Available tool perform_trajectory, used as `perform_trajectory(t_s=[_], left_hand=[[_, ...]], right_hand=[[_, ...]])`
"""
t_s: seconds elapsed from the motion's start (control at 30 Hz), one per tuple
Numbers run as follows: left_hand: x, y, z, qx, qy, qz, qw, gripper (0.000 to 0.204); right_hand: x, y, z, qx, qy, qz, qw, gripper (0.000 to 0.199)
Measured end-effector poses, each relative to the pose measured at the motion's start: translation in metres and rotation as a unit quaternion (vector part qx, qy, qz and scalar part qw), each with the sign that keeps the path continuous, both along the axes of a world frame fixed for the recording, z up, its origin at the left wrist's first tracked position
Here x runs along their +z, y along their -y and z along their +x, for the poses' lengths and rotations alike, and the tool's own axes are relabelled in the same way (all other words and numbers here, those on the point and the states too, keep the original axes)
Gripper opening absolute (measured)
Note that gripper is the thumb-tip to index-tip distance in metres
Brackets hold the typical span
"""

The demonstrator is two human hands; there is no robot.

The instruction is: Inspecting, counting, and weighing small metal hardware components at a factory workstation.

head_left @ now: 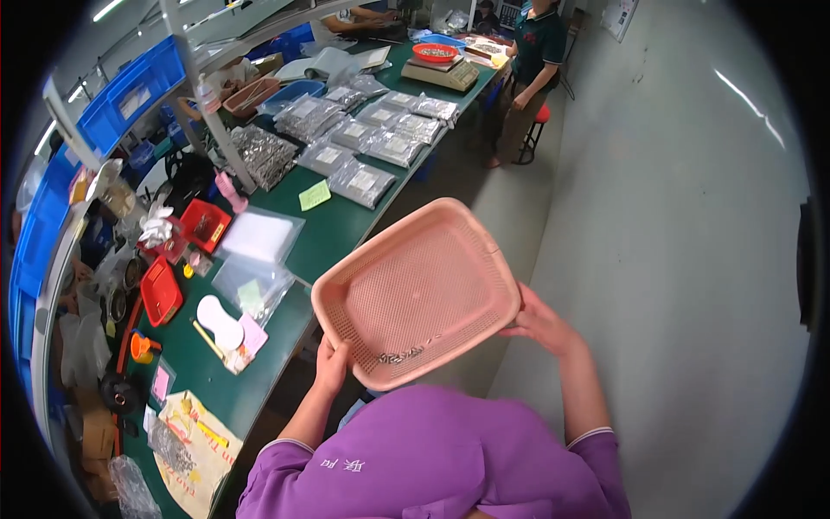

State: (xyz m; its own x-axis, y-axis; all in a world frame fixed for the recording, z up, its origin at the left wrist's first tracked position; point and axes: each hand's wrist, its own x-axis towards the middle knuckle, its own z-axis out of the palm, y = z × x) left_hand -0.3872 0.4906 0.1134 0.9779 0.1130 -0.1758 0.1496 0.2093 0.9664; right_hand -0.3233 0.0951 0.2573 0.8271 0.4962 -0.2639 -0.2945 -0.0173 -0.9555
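A pink plastic mesh basket is held up in front of my body, tilted toward me. My left hand grips its lower left corner, thumb over the rim. At its right side my right hand is closed on the rim, the fingers partly hidden beneath it. Several small shiny metal parts lie gathered along the basket's near edge; they are too small to name. The rest of the mesh bottom shows bare.
Left of me runs a green worktable carrying many clear bags of metal parts, red bins, a scissors-free clutter of papers, and a cloth bag. A weighing scale stands farther off. A person stands beyond the table's far right; a wall is right.
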Motion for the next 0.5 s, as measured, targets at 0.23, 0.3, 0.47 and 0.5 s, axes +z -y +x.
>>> perform_trajectory(t_s=[0.23,0.3,0.47,0.5], left_hand=[[-0.031,0.003,0.186,0.017,0.021,0.050,0.998,0.027],[-0.013,0.005,0.249,0.008,0.032,0.082,0.996,0.023],[0.024,0.009,0.374,-0.006,0.043,0.040,0.998,0.043],[0.021,0.005,0.385,0.000,0.037,0.050,0.998,0.043]], right_hand=[[-0.042,0.006,0.204,0.047,-0.013,-0.086,0.995,0.083],[-0.035,0.006,0.265,-0.011,-0.063,-0.086,0.994,0.072],[0.006,0.035,0.421,-0.144,0.006,0.001,0.990,0.064],[0.024,0.032,0.452,-0.185,0.064,0.027,0.980,0.064]])
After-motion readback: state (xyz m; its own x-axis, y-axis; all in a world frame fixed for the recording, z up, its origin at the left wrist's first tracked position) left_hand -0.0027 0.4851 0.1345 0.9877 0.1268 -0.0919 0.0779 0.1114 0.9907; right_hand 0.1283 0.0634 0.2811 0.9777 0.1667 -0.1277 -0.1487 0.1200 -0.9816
